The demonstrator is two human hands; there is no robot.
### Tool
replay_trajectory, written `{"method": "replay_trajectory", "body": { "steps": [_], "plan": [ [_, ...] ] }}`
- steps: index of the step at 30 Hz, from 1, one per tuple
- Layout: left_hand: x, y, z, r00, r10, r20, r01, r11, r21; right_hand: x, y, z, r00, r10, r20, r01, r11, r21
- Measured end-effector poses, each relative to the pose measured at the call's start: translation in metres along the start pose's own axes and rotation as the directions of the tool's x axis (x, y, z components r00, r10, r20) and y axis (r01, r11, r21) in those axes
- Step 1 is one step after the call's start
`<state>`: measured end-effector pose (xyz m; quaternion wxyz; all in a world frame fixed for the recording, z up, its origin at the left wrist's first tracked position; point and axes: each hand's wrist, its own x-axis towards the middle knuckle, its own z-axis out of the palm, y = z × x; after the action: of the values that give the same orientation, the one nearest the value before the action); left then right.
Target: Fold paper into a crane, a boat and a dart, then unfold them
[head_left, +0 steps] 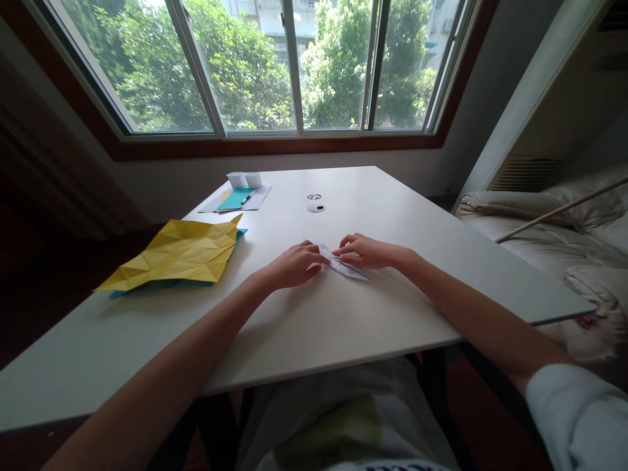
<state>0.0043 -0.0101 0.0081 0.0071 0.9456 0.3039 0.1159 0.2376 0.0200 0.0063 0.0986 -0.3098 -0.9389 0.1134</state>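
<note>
White folded paper (343, 265) between my hands, long axis running left-far to right-near, my left hand (294, 265) and right hand (367, 252) pinching its ends on the table (343, 327)

Both arms reach forward — left hand (293, 265) and right hand (366, 252) palm-down, fingertips close

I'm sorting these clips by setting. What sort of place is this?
Probably a room in a home: a white table stands under a wide window facing trees, with rumpled bedding beside it. Both hands press a folded white paper; creased yellow paper lies nearby.
</note>
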Motion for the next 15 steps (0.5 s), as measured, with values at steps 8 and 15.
{"method": "replay_trajectory", "body": {
  "steps": [8, 15],
  "plan": [
    [0.005, 0.009, 0.001, 0.998, -0.040, -0.039, 0.042, 0.997, 0.059, 0.005, -0.011, 0.013, 0.994, -0.063, -0.093, 0.048, 0.987, -0.155],
    [0.000, -0.011, 0.006, 0.994, -0.009, -0.107, -0.004, 0.993, -0.118, 0.004, -0.003, 0.007, 0.990, -0.056, -0.130, 0.055, 0.998, -0.012]
  ]
}}
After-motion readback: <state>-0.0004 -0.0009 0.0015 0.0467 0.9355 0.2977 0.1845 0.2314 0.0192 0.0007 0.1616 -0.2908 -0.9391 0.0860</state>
